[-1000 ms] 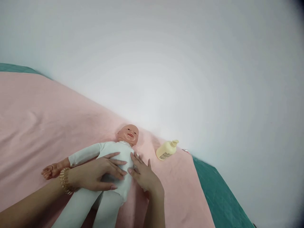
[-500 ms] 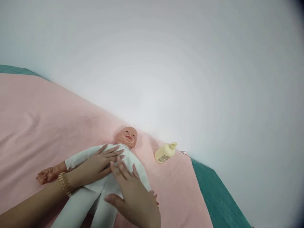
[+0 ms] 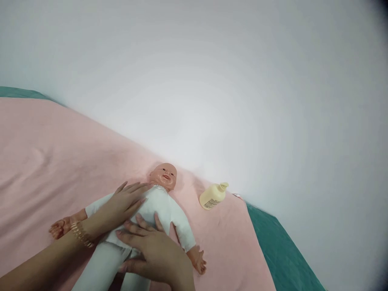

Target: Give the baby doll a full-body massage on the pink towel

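A baby doll (image 3: 159, 202) with a white cloth body lies on its back, its bald head towards the wall. My left hand (image 3: 125, 204), with a gold bracelet (image 3: 81, 234) at the wrist, rests flat on the doll's upper chest and shoulder, fingers stretched out. Lower down, over the belly and hip, my right hand (image 3: 154, 250) spreads its fingers, thumb apart; whether the palm presses on the cloth I cannot tell. Neither hand grips anything. The doll's two bare plastic hands stick out to either side.
A pale yellow pump bottle (image 3: 213, 197) stands right of the doll's head on the pink blanket (image 3: 230, 242). Green cover (image 3: 281, 242) shows at the right and far left edges. Behind rises a white wall (image 3: 212, 101).
My right hand has slid down from the doll's chest to its belly, uncovering the doll's arm on the right. My left hand has shifted slightly up and left towards the shoulder.
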The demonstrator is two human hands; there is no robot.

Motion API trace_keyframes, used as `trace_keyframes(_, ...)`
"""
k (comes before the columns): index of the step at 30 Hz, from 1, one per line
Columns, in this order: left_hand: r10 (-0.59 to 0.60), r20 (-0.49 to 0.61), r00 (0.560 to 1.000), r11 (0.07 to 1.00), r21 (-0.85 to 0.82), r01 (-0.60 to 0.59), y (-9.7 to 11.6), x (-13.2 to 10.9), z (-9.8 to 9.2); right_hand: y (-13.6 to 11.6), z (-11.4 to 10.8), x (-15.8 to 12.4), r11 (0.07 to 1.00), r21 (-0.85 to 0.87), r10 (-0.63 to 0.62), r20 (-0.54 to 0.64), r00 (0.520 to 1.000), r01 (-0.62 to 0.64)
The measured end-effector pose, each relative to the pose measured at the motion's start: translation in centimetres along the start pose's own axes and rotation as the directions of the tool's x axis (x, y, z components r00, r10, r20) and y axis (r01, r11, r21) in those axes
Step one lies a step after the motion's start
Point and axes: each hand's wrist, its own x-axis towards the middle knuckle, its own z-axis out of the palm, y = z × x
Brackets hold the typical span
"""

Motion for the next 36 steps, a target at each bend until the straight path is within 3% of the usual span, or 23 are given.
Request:
trace_keyframes(4, -0.226, -0.059, 0.972, 0.882, -0.437, 0.178, 1.0, 0.1, -1.1, 0.7, -1.0, 0.5, 0.999, -0.005, 0.052, -0.001, 0.999, -0.052)
trace_keyframes(7, -0.335, -0.072, 0.94, 0.797, -0.554, 0.242, 1.5, 0.1, -1.7, 1.3, -1.8, 0.8, 0.994, -0.036, 0.101, 0.004, 0.995, -0.101)
trace_keyframes(13, -0.203, 0.002, 0.979, 0.706, -0.693, 0.148, 2.8, -0.1, -2.9, 2.6, -3.2, 0.2, 0.984, -0.024, 0.175, 0.015, 0.984, -0.174)
trace_keyframes(16, -0.108, 0.107, 0.988, 0.683, -0.715, 0.152, 3.4, -0.3, -2.9, 3.2, -3.9, -0.3, 0.971, -0.006, 0.238, 0.01, 0.971, -0.238)
trace_keyframes(21, 0.04, 0.349, 0.936, 0.557, -0.786, 0.269, 3.5, -0.7, -2.1, 4.1, -4.3, -0.9, 0.973, 0.066, 0.224, -0.006, 0.975, -0.223)
trace_keyframes(25, 0.134, 0.392, 0.91, 0.593, -0.767, 0.243, 3.8, -0.8, -2.7, 4.3, -4.4, -1.3, 0.968, 0.087, 0.239, -0.046, 0.97, -0.235)
trace_keyframes(27, 0.18, 0.359, 0.916, 0.675, -0.722, 0.15, 4.2, -0.7, -3.3, 4.1, -4.5, -1.6, 0.964, 0.12, 0.253, -0.158, 0.955, -0.235)
trace_keyframes(31, 0.271, 0.304, 0.913, 0.823, -0.566, -0.056, 4.6, -0.5, -3.8, 3.4, -4.8, -2.1, 0.95, 0.238, 0.287, -0.411, 0.865, -0.202)
trace_keyframes(33, 0.29, 0.305, 0.907, 0.858, -0.502, -0.105, 4.5, -0.5, -3.7, 2.9, -4.9, -2.2, 0.944, 0.284, 0.285, -0.455, 0.844, -0.167)
trace_keyframes(36, 0.3, 0.342, 0.891, 0.893, -0.428, -0.136, 4.1, -0.6, -3.3, 2.0, -4.8, -2.2, 0.946, 0.308, 0.244, -0.461, 0.854, -0.104)
